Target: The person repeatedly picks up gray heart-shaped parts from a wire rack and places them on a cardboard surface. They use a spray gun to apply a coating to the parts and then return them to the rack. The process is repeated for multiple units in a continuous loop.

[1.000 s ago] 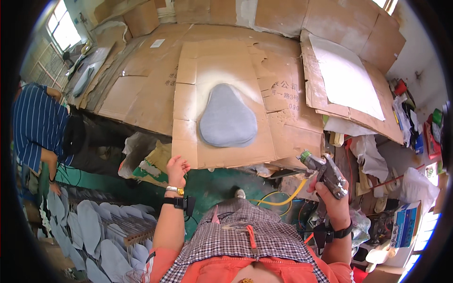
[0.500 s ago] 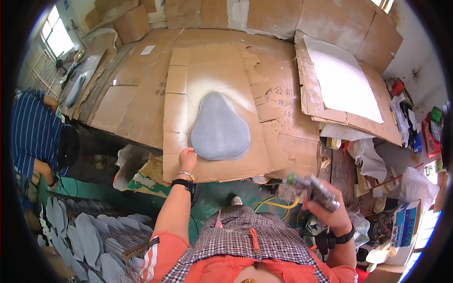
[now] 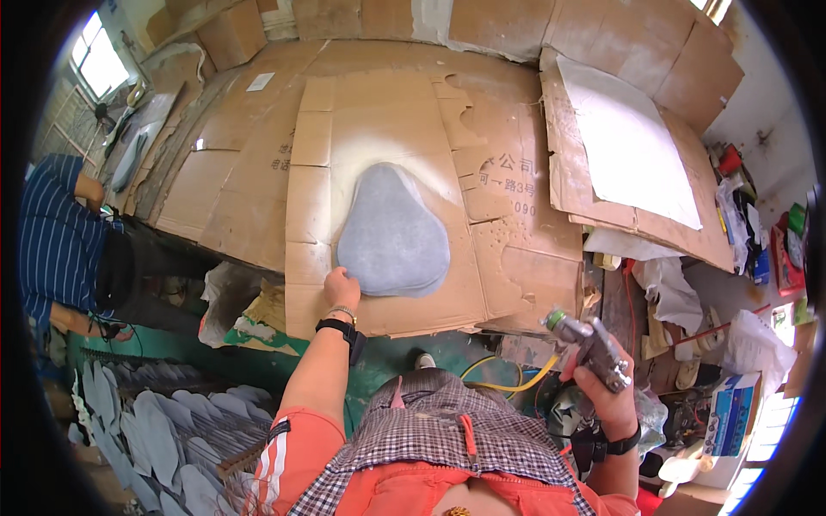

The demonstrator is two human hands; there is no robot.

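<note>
A grey, rounded pear-shaped piece [image 3: 394, 232], seemingly layered, lies flat on a cardboard sheet [image 3: 404, 316], its wide end toward me. My left hand [image 3: 342, 291] is closed at its lower left edge, the fingertips pinching there; the exact grip is partly hidden. A metal spray gun [image 3: 594, 348] with a green-ringed nozzle is held in my right hand [image 3: 609, 391], off the near edge of the table to the right. A yellow hose [image 3: 525, 384] runs from it. The nozzle points away and to the left.
A white sheet [image 3: 628, 138] lies on raised cardboard at the right. Several grey shaped pieces [image 3: 159, 430] stand in a rack at lower left. Another person [image 3: 64, 232] in a striped shirt stands at the left. Bags and a blue-white box [image 3: 731, 417] crowd the right.
My right hand with the spray gun has shifted slightly right and lower, and the gun has turned. My left hand stays at the grey piece's edge. The whole view has shifted a little.
</note>
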